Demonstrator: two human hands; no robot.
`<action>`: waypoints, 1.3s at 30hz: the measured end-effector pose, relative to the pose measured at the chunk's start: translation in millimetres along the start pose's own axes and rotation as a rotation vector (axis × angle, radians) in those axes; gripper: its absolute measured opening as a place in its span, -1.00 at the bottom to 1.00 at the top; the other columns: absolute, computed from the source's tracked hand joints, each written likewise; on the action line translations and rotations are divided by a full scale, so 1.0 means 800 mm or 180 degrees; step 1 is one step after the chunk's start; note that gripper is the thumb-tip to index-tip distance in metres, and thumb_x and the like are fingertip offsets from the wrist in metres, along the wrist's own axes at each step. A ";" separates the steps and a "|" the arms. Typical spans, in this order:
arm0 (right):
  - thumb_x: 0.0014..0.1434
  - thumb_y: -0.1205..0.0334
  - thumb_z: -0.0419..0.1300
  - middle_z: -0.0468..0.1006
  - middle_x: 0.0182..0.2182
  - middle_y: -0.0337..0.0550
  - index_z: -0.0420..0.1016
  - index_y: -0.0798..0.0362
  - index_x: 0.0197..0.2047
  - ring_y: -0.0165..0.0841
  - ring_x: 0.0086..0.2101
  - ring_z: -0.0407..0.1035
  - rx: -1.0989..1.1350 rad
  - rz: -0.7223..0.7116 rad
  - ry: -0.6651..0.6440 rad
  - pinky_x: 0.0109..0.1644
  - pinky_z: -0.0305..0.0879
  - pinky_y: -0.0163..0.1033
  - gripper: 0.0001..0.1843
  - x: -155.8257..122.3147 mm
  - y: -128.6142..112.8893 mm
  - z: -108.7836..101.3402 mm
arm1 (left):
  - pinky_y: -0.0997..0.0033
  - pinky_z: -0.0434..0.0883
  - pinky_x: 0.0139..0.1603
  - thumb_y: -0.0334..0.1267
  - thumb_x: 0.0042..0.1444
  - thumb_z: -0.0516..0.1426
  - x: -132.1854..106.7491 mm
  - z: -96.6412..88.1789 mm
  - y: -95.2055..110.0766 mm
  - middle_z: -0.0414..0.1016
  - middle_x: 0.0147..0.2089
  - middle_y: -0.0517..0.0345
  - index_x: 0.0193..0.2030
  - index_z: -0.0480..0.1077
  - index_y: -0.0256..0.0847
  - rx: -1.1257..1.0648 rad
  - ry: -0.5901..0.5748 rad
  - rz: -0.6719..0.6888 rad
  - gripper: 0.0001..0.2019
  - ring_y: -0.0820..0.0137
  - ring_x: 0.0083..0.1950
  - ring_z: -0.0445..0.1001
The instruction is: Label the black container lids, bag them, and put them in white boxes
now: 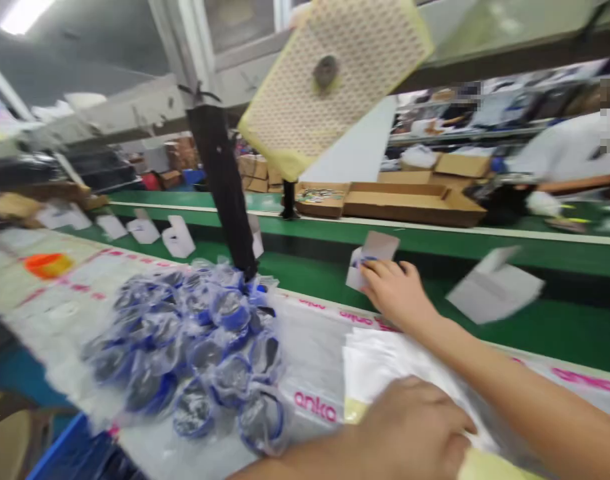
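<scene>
My right hand (397, 290) reaches over the green conveyor belt (305, 267), its fingers closed at a small open white box (355, 268). Something blue shows inside that box beside the fingertips. Nearer to me, my left hand (415, 423) is smeared by motion over a stack of white sheets or sleeves (379, 360) with pale yellow edges. Whether it holds any of them cannot be made out. To the left lies a heap of round blue-and-grey items (229, 310), each wrapped in clear plastic, on the plastic-covered table (309, 373).
Another white box (497, 287) lies on the belt at right, and several more stand leftward. A black-wrapped post (222, 180) rises beside the heap. A yellow-edged board (335, 87) hangs overhead. Cardboard trays (395, 203) sit beyond the belt. An orange ring (47, 265) lies far left. A person's arm (585, 181) appears at right.
</scene>
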State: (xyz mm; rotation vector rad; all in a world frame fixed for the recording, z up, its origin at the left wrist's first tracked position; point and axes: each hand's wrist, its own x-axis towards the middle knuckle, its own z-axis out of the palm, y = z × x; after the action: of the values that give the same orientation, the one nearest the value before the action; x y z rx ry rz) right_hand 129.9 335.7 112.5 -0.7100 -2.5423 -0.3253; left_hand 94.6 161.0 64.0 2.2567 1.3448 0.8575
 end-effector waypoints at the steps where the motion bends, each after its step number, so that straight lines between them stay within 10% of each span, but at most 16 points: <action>1: 0.32 0.31 0.07 0.57 0.00 0.21 0.51 0.11 0.02 0.03 -0.01 0.36 -0.0186 0.0038 -0.0105 0.16 0.06 0.22 -0.72 0.002 -0.005 0.000 | 0.18 0.46 0.18 -0.34 0.21 0.18 0.000 0.002 -0.002 0.61 -0.09 0.00 -0.10 0.50 -0.24 -0.0044 0.0035 -0.0016 -0.86 0.16 -0.01 0.55; 8: 0.35 0.35 -0.05 0.59 -0.22 0.21 0.53 0.22 -0.11 0.01 -0.15 0.38 -0.0408 0.0132 -0.0445 0.24 -0.11 0.31 -0.68 0.030 -0.027 -0.009 | 0.19 0.45 0.16 -0.44 0.20 0.15 -0.006 -0.011 -0.002 0.59 -0.08 -0.02 -0.09 0.52 -0.31 -0.0424 0.0131 -0.0200 -0.82 0.18 0.00 0.52; 16: 0.26 0.21 0.18 0.50 0.09 0.20 0.36 0.12 0.18 0.05 0.08 0.33 0.0067 0.0518 -0.0622 0.25 -0.06 0.37 -0.56 0.034 -0.013 -0.035 | 0.17 0.41 0.10 -0.53 0.21 0.08 -0.002 -0.051 0.006 0.54 -0.07 0.05 -0.06 0.47 -0.19 -0.0490 0.0916 -0.0803 -0.74 0.21 0.03 0.48; 21: 0.30 0.22 0.13 0.56 0.00 0.06 0.48 0.04 -0.10 -0.08 0.02 0.41 0.0879 0.0694 -0.0274 0.18 0.19 0.12 -0.83 -0.038 -0.011 -0.077 | -0.08 0.22 0.14 -0.54 0.19 0.16 -0.002 -0.073 -0.002 0.47 0.07 -0.08 0.13 0.38 -0.21 0.0517 0.0490 -0.1578 -0.62 0.00 0.18 0.36; 29: 0.28 0.04 0.08 0.51 -0.52 -0.21 0.44 -0.04 -0.44 -0.27 -0.48 0.35 0.1780 0.1752 -0.1215 -0.40 0.17 -0.21 -0.69 -0.181 0.002 -0.123 | 0.07 0.11 0.12 -0.59 0.22 0.13 0.005 -0.072 -0.007 0.52 -0.11 0.12 -0.11 0.46 -0.16 0.0521 0.0397 -0.1761 -0.75 0.20 0.03 0.44; 34: 0.27 -0.16 0.06 0.51 -0.54 -0.19 0.42 -0.04 -0.46 -0.25 -0.48 0.36 0.1781 0.2327 -0.0983 -0.41 0.18 -0.19 -0.56 -0.213 0.044 -0.117 | -0.07 0.04 0.26 -0.60 0.22 0.09 0.007 -0.070 -0.008 0.53 -0.05 0.09 -0.09 0.45 -0.16 0.0673 0.0415 -0.1642 -0.72 0.16 0.09 0.43; 39: 0.26 -0.08 -0.03 0.67 -0.31 -0.09 0.54 -0.04 -0.31 -0.13 -0.31 0.54 0.1490 0.1957 -0.0751 -0.24 0.38 -0.10 -0.59 -0.229 0.065 -0.093 | 0.08 0.25 0.24 -0.64 0.14 0.02 0.002 -0.053 0.005 0.47 0.07 0.01 -0.01 0.44 -0.16 0.0625 0.0726 -0.0921 -0.60 0.18 0.17 0.40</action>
State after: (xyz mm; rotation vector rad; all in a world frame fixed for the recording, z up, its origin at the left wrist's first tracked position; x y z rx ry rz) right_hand 323.9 275.7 88.9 -1.3233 -2.3120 0.5663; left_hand 69.2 160.6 98.6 2.0744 1.8786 0.9347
